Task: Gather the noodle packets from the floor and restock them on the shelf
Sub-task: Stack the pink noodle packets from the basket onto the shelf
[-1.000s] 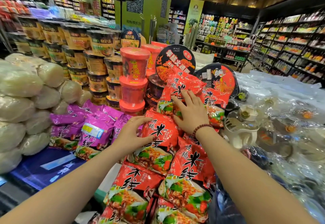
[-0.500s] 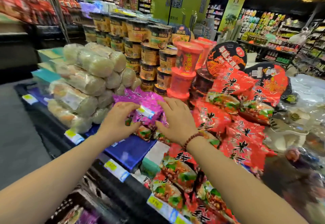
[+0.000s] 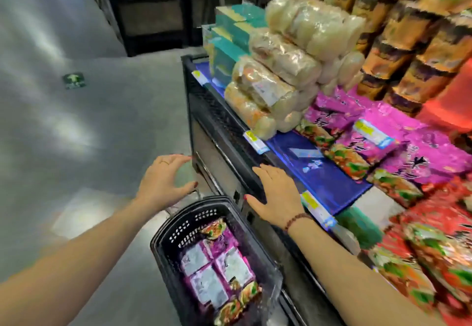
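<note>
L hand [image 3: 164,180] was empty, fingers spread & a bit curved, palm down over the floor [image 3: 76,134], w/ a ring on one finger. R hand [image 3: 277,192] also held nothing: flat, fingers straight & close together, palm down at the front edge of the shelf [image 3: 224,126]. Couldn't tell if it touched the edge. A beaded bracelet [image 3: 297,219] sat on the R wrist.

Just below & between both hands, a black plastic basket [image 3: 189,226] stood on the floor against the shelf base. Inside it lay purple noodle pkts [image 3: 217,269], several, flat, pale panels facing up; count unclear through blur.

On the shelf, right of the R hand, a bare blue sheet [image 3: 332,180] lay nearest the fingers. Beyond it, shelf purple pkts [image 3: 370,141] were piled, overlapping. Red noodle pkts [image 3: 434,249] were heaped right of the R forearm. Past the R fingertips, clear-wrapped pale bundles [image 3: 281,75] were stacked several high, w/ teal boxes [image 3: 229,34] behind them at the shelf's far end. Right of the bundles stood stacked brown-and-orange cups [image 3: 408,31]. Price tags [image 3: 255,143] ran along the shelf lip, one just by the R wrist. A green floor sticker [image 3: 74,80] lay well apart, ahead-left of the L hand.
</note>
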